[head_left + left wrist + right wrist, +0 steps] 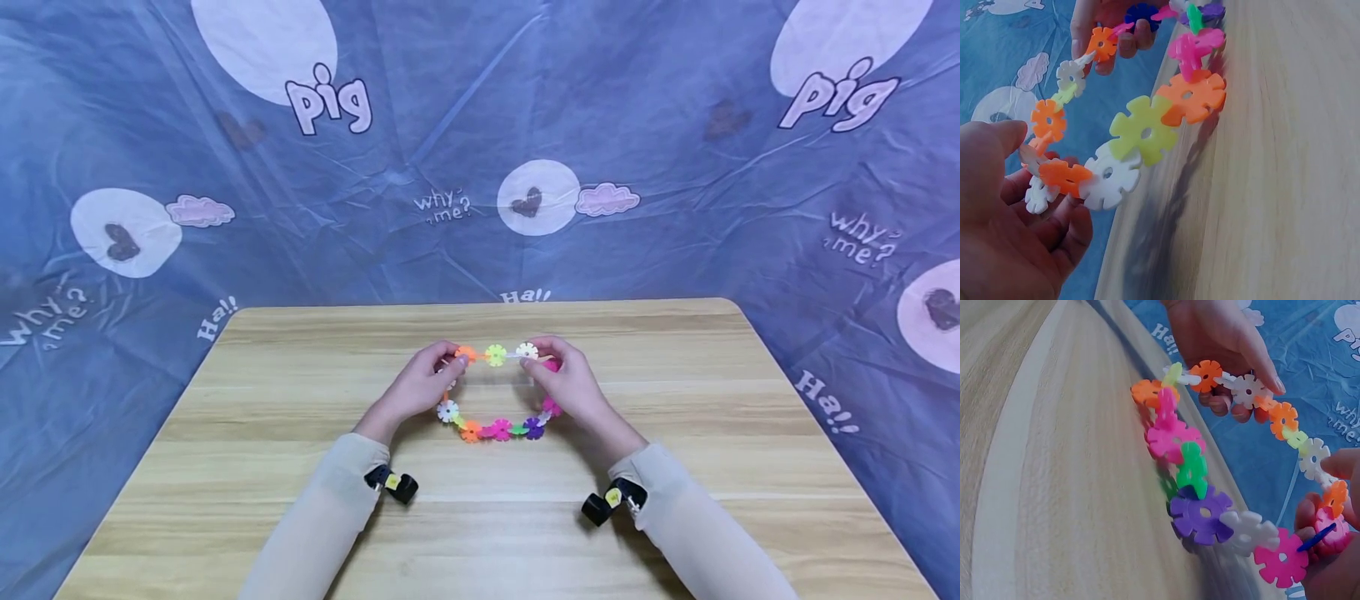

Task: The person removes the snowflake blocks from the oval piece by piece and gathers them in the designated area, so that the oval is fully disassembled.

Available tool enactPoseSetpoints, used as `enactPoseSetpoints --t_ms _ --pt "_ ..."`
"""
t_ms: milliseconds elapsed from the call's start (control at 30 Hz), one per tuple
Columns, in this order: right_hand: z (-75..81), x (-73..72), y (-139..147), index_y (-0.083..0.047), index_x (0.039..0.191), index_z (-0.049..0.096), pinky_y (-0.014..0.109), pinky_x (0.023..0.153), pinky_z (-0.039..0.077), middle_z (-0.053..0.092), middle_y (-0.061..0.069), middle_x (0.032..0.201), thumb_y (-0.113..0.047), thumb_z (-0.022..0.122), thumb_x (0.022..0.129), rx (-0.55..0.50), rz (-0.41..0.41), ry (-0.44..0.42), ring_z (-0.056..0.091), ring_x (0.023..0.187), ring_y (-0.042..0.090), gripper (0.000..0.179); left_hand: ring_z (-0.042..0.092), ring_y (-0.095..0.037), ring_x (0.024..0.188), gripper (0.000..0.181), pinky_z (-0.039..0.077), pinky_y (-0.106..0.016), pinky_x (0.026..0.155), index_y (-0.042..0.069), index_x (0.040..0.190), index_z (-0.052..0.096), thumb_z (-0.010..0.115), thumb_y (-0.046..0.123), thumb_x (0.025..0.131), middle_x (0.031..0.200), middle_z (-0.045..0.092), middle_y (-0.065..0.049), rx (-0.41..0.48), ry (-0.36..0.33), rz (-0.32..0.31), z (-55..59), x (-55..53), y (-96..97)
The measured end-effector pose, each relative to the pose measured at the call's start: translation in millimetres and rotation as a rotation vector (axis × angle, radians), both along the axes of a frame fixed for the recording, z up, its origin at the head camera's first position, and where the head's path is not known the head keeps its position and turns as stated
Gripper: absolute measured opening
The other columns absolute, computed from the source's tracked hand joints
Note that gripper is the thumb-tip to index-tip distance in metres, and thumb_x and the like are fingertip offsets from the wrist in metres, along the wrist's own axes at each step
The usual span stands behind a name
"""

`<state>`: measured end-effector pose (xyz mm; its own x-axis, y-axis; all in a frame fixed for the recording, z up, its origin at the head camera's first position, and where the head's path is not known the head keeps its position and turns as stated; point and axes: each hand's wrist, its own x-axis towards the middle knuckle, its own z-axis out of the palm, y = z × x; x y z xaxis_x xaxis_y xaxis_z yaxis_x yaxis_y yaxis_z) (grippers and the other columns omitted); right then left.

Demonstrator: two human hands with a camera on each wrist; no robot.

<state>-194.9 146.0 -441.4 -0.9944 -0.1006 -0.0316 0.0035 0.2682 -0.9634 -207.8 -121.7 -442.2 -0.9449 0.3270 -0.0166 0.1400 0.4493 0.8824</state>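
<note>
A loop of colourful plastic flower-shaped discs [501, 430], slotted edge to edge, is held up between two hands. The left hand [417, 387] pinches it at the far left, near an orange disc [466, 355]. At the far right, the right hand [572, 383] pinches it by a white disc [527, 351]. A yellow-green disc [495, 355] spans the stretch between them. The near side hangs low over the table, with a purple disc [1202, 514], a green disc [1192, 470] and a yellow disc [1145, 130] in it. Fingers hide some links.
The wooden-topped table [247, 467] reaches under both forearms. Behind it hangs a blue printed cloth [420, 100], which also runs along the sides. Each wrist wears a black strap-mounted camera, one at the left wrist [393, 483], one at the right [611, 502].
</note>
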Motion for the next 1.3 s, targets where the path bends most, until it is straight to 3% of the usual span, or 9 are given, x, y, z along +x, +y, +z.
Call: enactPoseSetpoints --t_ms 200,633,900,1133,1300 --pt "4.5 3.8 2 -0.003 0.141 0.062 0.025 0.043 0.045 0.059 0.003 0.086 -0.020 0.076 0.101 -0.054 0.030 -0.058 0.049 0.053 0.011 0.045 0.067 -0.025 0.088 0.026 0.054 -0.033 0.075 0.008 0.123 0.070 0.063 0.030 0.110 0.101 0.072 -0.021 0.030 0.001 0.010 4.3 3.3 2.0" --pt "4.1 4.8 -1 0.003 0.123 0.073 0.021 0.050 0.043 0.057 -0.004 0.075 -0.022 0.081 0.098 -0.030 0.000 0.044 0.049 0.061 0.007 0.036 0.068 -0.039 0.092 0.025 0.054 -0.029 0.066 0.009 0.125 0.069 0.063 0.028 0.111 0.103 0.072 -0.025 0.078 -0.001 0.017 11.0 8.3 3.9" --pt "9.7 6.5 -1 0.000 0.121 0.076 0.022 0.063 0.051 0.067 0.001 0.087 -0.025 0.082 0.098 0.005 0.001 0.077 0.059 0.074 0.012 0.034 0.069 -0.045 0.094 0.024 0.054 -0.026 0.066 0.007 0.124 0.070 0.066 0.025 0.109 0.099 0.073 -0.020 0.110 0.030 0.017 15.9 10.7 6.6" --pt "11.8 10.0 -1 -0.004 0.122 0.077 0.021 0.070 0.056 0.069 0.007 0.103 -0.022 0.082 0.098 0.005 0.040 0.120 0.064 0.084 0.012 0.031 0.069 -0.046 0.098 0.024 0.055 -0.026 0.068 0.004 0.123 0.069 0.067 0.023 0.108 0.106 0.072 -0.030 0.133 0.050 0.016 18.9 11.2 7.9" --pt "11.6 11.4 -1 -0.005 0.128 0.075 0.021 0.074 0.059 0.071 0.013 0.112 -0.019 0.081 0.098 -0.031 0.038 0.139 0.067 0.088 0.013 0.034 0.071 -0.043 0.099 0.026 0.057 -0.028 0.075 0.004 0.126 0.069 0.067 0.023 0.108 0.109 0.072 -0.029 0.136 0.054 0.016 20.8 12.0 8.0"
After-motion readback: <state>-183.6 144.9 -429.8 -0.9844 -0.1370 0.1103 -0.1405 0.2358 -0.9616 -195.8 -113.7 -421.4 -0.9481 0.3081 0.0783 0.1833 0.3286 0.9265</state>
